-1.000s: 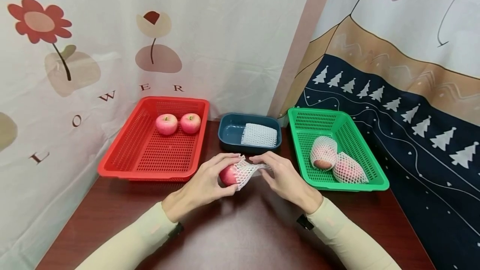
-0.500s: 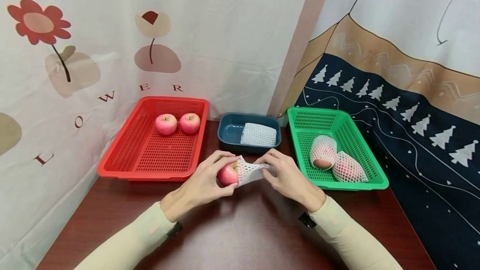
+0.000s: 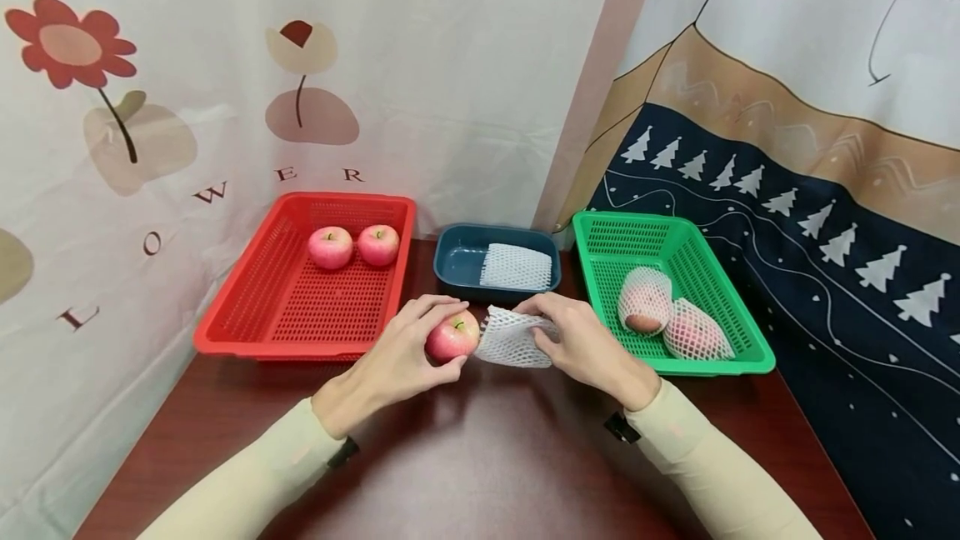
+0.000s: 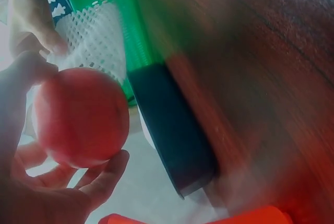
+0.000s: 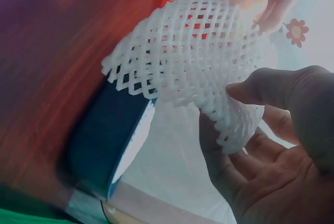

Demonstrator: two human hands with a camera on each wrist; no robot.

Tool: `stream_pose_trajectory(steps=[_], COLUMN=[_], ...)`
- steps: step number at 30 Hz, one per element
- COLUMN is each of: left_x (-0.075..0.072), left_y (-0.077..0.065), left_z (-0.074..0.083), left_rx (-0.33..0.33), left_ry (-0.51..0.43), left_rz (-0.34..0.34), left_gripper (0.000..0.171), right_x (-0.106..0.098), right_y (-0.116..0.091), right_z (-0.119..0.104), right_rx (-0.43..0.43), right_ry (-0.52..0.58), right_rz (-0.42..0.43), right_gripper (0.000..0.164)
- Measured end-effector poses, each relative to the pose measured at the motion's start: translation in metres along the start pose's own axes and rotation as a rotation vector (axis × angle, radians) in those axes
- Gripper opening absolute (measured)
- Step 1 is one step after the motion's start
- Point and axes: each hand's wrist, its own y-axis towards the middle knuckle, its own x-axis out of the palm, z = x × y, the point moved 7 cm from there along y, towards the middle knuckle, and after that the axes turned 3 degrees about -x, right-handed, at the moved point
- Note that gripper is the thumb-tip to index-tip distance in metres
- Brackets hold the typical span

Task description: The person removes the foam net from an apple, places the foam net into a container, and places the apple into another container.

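Fingers of the left hand [image 3: 397, 359] curl widely around an apple [image 3: 452, 335]. Right hand [image 3: 588, 348] fingertips pinch a foam-net sleeve [image 3: 512, 344]; the blue tray [image 3: 456, 255] lies beyond them.

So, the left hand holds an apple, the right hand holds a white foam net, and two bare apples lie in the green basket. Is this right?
Not quite: the two bare apples lie in the red basket, as the head view shows. The left hand holds an apple, and the right hand a white foam net.
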Motion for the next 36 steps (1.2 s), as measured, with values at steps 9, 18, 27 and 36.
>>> stream_pose_trajectory(steps=[9,18,27,36], left_x=[-0.008,-0.019,-0.023,-0.023], left_y=[0.001,0.005,0.011,0.014], left_z=[-0.004,-0.009,-0.010,-0.008], left_rx=[-0.034,-0.029,-0.002,-0.014], left_ry=[0.008,0.001,0.001,0.008], left_rz=[0.006,0.041,0.046,0.019], left_gripper=[0.079,0.078,0.077,0.078], right_x=[-0.018,-0.036,-0.041,-0.043], right_y=[0.012,0.040,0.064,0.087], right_z=[0.003,0.010,0.018,0.032], right_rx=[0.056,0.111,0.102,0.147], right_ry=[-0.044,-0.073,-0.108,-0.130], right_rz=[-0.003,-0.011,-0.011,-0.020], right_gripper=[0.022,0.020,0.016,0.016])
